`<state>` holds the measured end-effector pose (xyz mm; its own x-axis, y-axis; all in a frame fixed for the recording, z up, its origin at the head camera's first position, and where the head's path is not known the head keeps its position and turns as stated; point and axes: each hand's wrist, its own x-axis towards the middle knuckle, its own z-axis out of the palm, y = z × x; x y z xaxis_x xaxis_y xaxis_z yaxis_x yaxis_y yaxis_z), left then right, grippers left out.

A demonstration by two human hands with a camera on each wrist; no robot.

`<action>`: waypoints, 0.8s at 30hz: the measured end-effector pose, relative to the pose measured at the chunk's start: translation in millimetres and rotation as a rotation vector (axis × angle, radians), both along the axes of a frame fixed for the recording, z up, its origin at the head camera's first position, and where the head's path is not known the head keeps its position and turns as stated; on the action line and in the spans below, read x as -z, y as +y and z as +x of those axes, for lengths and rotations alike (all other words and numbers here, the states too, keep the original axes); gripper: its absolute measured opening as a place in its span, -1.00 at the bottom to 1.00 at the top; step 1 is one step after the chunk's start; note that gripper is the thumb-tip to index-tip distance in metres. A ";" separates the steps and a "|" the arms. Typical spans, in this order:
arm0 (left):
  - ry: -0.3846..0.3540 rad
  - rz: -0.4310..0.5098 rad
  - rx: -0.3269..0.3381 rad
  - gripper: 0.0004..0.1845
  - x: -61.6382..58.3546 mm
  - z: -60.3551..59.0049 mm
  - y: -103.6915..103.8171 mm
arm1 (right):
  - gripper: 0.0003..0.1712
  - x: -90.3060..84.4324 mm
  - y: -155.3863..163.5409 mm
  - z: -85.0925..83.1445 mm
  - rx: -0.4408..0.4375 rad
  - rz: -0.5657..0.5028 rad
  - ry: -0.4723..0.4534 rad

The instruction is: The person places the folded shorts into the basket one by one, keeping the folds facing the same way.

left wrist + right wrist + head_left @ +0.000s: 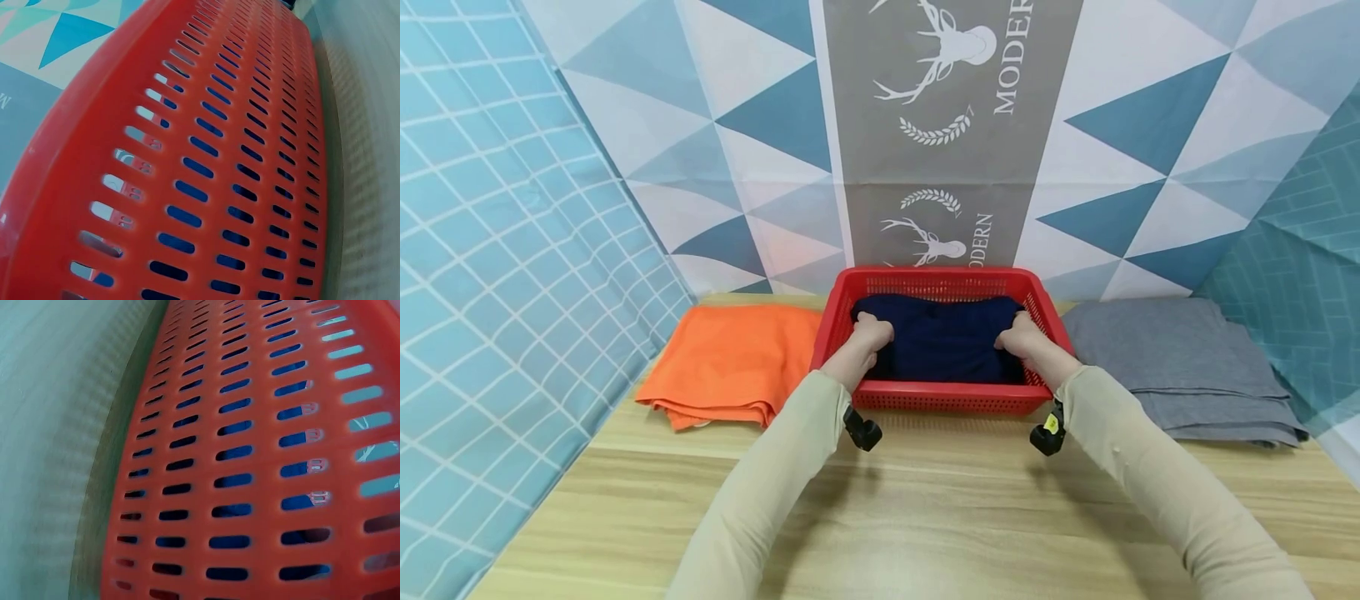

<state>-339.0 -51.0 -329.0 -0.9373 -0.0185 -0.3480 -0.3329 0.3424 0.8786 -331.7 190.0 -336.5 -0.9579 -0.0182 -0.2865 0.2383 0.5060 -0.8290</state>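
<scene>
- The navy cloth (943, 337) lies folded inside the red basket (940, 398), which stands on the wooden table (925, 500) against the patterned backdrop.
- The left hand (872, 332) reaches over the near rim and its curled fingers clutch the cloth's left edge.
- The right hand (1018, 335) does likewise on the cloth's right edge, fingers bunched into the fabric.
- The cloth spans the space between the two hands, its middle lying flat on the basket floor.
- Both wrist views show only the slotted basket wall (206, 169) (250, 462), dark blue showing through the slots.
- An orange cloth (730, 367) lies just left of the basket; a grey cloth (1187, 367) lies just right.
</scene>
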 end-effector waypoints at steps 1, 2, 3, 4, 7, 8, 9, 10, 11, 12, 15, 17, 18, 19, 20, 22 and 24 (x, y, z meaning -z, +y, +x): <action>0.019 -0.016 -0.005 -0.14 0.6 -0.2 0.5 | -0.07 0.1 0.0 -0.4 0.000 0.020 0.011; 0.049 -0.042 -0.004 -0.15 1.3 -0.2 1.0 | -0.07 0.5 -0.1 -0.5 0.002 0.038 0.020; 0.087 -0.080 0.006 -0.16 2.4 -0.5 1.7 | -0.08 0.6 -0.2 -0.5 0.002 0.058 0.030; 0.127 -0.116 0.024 -0.18 3.6 -0.6 2.3 | -0.10 0.7 -0.5 -0.2 0.002 0.075 0.039; 0.270 -0.280 0.127 -0.24 7.0 -0.8 4.7 | -0.14 1.0 -0.9 1.0 -0.013 0.135 0.072; 0.315 -0.350 0.175 -0.27 7.6 -0.5 5.6 | -0.14 1.6 -0.9 1.6 -0.022 0.159 0.083; 0.345 -0.421 0.227 -0.29 8.2 -0.1 6.3 | -0.15 1.7 -1.1 2.3 -0.039 0.182 0.095; 0.362 -0.497 0.281 -0.32 8.4 0.3 7.0 | -0.16 1.9 -1.4 3.0 -0.059 0.206 0.104; 0.370 -0.568 0.325 -0.34 8.1 1.1 7.5 | -0.17 2.0 -1.7 3.5 -0.081 0.229 0.112; 0.359 -0.626 0.367 -0.38 7.6 2.0 7.6 | -0.17 1.8 -1.9 4.0 -0.100 0.251 0.112; 0.270 -0.718 0.445 -0.48 5.6 5.3 6.3 | -0.22 -0.3 -2.1 5.1 -0.171 0.339 0.099; 0.214 -0.725 0.450 -0.52 4.1 6.5 5.3 | -0.25 -2.0 -1.6 5.2 -0.214 0.392 0.079; 0.192 -0.720 0.455 -0.53 3.6 6.5 5.0 | -0.27 -3.3 -1.3 5.4 -0.233 0.414 0.069; 0.183 -0.714 0.456 -0.54 3.6 6.3 4.7 | -0.28 -4.0 -1.2 5.5 -0.250 0.434 0.063; 0.174 -0.714 0.459 -0.53 3.5 6.1 4.5 | -0.29 -4.5 -1.2 5.4 -0.265 0.443 0.052; 0.159 -0.711 0.466 -0.52 3.5 5.5 4.6 | -0.30 -5.4 -1.1 6.2 -0.280 0.427 0.031; 0.151 -0.708 0.471 -0.51 3.8 5.3 4.9 | -0.31 -6.0 -0.9 7.7 -0.280 0.406 0.008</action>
